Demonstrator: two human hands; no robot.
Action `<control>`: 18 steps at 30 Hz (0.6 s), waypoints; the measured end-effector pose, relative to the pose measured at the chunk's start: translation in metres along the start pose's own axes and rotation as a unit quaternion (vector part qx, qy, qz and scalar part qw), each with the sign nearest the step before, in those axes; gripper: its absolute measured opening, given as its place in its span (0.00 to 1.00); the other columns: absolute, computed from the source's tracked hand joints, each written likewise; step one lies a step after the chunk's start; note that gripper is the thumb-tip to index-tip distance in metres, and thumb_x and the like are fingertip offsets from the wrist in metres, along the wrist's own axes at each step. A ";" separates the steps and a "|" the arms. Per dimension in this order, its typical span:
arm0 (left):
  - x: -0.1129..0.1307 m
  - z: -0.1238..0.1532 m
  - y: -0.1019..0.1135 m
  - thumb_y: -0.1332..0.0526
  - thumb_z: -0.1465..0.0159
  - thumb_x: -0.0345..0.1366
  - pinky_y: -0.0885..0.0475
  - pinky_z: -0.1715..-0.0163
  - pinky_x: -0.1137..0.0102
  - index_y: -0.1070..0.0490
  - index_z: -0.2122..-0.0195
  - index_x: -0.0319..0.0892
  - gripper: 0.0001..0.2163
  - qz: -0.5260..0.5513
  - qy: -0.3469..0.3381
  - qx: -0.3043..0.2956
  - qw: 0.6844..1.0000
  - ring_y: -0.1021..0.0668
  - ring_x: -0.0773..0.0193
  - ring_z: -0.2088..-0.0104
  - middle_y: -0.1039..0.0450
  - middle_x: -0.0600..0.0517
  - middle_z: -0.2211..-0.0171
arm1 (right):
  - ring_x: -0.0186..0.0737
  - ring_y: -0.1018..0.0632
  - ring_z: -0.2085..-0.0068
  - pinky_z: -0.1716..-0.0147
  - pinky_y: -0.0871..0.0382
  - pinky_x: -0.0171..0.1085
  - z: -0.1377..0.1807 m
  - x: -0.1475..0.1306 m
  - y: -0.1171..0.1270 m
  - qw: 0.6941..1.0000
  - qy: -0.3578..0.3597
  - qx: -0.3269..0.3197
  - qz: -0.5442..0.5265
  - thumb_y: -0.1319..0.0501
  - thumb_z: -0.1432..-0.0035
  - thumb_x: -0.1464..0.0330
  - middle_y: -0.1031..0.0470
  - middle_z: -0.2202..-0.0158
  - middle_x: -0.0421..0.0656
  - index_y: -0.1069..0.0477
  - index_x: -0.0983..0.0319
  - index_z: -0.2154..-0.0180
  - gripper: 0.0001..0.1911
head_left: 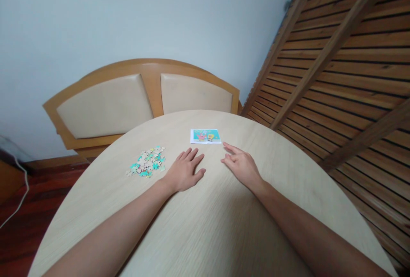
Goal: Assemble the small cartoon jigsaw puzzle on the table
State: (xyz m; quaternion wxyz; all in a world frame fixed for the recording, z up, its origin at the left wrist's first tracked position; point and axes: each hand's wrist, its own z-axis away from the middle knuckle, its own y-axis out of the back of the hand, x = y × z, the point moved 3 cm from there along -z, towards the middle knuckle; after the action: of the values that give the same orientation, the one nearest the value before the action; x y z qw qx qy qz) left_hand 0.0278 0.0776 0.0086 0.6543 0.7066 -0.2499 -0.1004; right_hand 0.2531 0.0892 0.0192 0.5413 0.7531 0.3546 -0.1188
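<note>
My left hand rests palm down on the round table with its fingers spread, holding nothing. To its left lies a loose heap of jigsaw puzzle pieces, some turquoise and some showing pale backs. A small picture card with a pink and a yellow cartoon figure on turquoise lies flat beyond both hands. Near the card's right lower corner is my right hand, its index finger stretched toward the card and the other fingers partly curled. Nothing shows in its grasp.
The pale wooden table has a curved edge. Behind it stands a wooden headboard with cream padded panels against a white wall. A slatted wooden frame leans at the right. A white cable hangs at the far left.
</note>
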 end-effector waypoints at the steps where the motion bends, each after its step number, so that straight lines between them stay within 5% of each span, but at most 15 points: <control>1: 0.000 0.000 0.000 0.46 0.29 0.49 0.45 0.32 0.49 0.39 0.31 0.43 0.28 0.001 0.000 0.000 1.000 0.44 0.42 0.29 0.47 0.42 0.29 | 0.49 0.20 0.45 0.47 0.27 0.44 0.000 0.002 0.000 1.000 -0.003 0.001 0.003 0.43 0.35 0.64 0.29 0.37 0.42 0.20 0.57 0.78 0.21; 8: 0.000 -0.001 0.001 0.46 0.29 0.49 0.45 0.32 0.49 0.39 0.31 0.42 0.28 0.004 -0.005 -0.005 1.000 0.44 0.42 0.29 0.48 0.41 0.28 | 0.50 0.19 0.46 0.45 0.27 0.46 -0.001 0.007 -0.004 0.999 -0.007 -0.027 0.027 0.44 0.33 0.61 0.23 0.42 0.46 0.18 0.57 0.74 0.22; 14: 0.001 -0.001 0.002 0.46 0.30 0.52 0.48 0.31 0.47 0.44 0.29 0.40 0.33 -0.006 -0.017 -0.035 0.999 0.48 0.40 0.28 0.53 0.38 0.28 | 0.48 0.29 0.36 0.36 0.35 0.48 0.001 0.009 -0.015 0.995 0.051 -0.073 0.041 0.50 0.29 0.65 0.24 0.41 0.46 0.22 0.60 0.45 0.21; 18: 0.000 0.000 0.001 0.47 0.30 0.53 0.50 0.31 0.47 0.45 0.28 0.40 0.34 -0.007 -0.022 -0.039 0.999 0.49 0.40 0.28 0.55 0.38 0.27 | 0.49 0.34 0.32 0.32 0.41 0.50 0.005 0.007 -0.019 0.990 0.065 -0.105 0.062 0.53 0.27 0.61 0.30 0.36 0.47 0.29 0.63 0.38 0.25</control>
State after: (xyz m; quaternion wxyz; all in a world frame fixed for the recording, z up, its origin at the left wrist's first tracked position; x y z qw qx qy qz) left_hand 0.0278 0.0778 0.0094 0.6747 0.6803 -0.2550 -0.1302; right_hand 0.2469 0.0910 -0.0005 0.5995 0.7189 0.3517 0.0018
